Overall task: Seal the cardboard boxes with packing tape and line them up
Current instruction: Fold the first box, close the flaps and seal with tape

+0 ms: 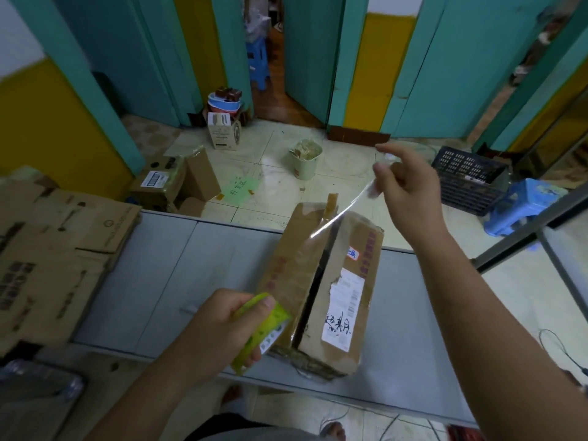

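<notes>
A worn cardboard box point(343, 249) with a white shipping label lies on the grey table point(165, 281), its top flaps meeting along a dark centre seam. My left hand point(219, 332) grips a green-and-yellow roll of packing tape point(261, 335) at the box's near left corner. A strip of clear tape point(337, 218) stretches from the roll over the box, up and away. My right hand point(407, 189) pinches the strip's free end, raised above the box's far end.
Flattened cardboard boxes point(60, 256) are piled on the table's left end. On the floor beyond stand more boxes point(165, 183), a pale bin point(305, 160), a black crate point(467, 179) and a blue stool point(525, 205). Cables hang at the right.
</notes>
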Demonstrator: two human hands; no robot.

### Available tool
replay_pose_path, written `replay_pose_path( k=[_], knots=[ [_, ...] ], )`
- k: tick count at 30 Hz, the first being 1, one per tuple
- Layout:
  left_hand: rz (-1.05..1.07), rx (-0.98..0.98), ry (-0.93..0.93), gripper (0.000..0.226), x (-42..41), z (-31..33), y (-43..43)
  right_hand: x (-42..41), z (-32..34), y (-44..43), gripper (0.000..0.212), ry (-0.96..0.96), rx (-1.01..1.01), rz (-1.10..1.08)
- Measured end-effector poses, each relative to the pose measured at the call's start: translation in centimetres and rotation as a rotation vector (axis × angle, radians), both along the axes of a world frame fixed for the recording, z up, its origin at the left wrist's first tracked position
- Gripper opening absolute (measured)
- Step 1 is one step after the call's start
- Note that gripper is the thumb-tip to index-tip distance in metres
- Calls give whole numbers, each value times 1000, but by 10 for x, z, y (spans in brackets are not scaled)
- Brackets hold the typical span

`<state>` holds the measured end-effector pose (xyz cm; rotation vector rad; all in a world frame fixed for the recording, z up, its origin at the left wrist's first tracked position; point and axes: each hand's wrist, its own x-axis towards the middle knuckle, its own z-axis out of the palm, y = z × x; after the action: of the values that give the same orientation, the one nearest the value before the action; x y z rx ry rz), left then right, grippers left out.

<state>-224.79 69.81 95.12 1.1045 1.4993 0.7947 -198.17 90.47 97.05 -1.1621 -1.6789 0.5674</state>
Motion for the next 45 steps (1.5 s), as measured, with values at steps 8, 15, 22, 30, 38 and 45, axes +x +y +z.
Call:
replay_pose_path(
  k=[8, 15, 22, 30, 38, 45],
  knots=[
    [134, -259, -33, 51, 29, -24, -19, -8, -60, 21, 13, -90, -259, 115],
    [337, -394, -375, 34, 42, -50, -28, -1, -89, 33, 7, -192, -438, 292],
    [223, -404, -342, 48, 2, -55, 0, 26, -82, 6, 14, -57, -511, 89],
    [-265, -315, 105, 67, -63, -32, 121, 58, -97, -96, 13, 303, -487, -372],
    [-759, -224, 319, 47, -67, -9, 216, 32, -96, -147, 24, 390, -391, -559],
    [-835, -100, 366, 42, -66, -14, 211, 22, -86, -151, 28, 370, -243, -628]
  ],
)
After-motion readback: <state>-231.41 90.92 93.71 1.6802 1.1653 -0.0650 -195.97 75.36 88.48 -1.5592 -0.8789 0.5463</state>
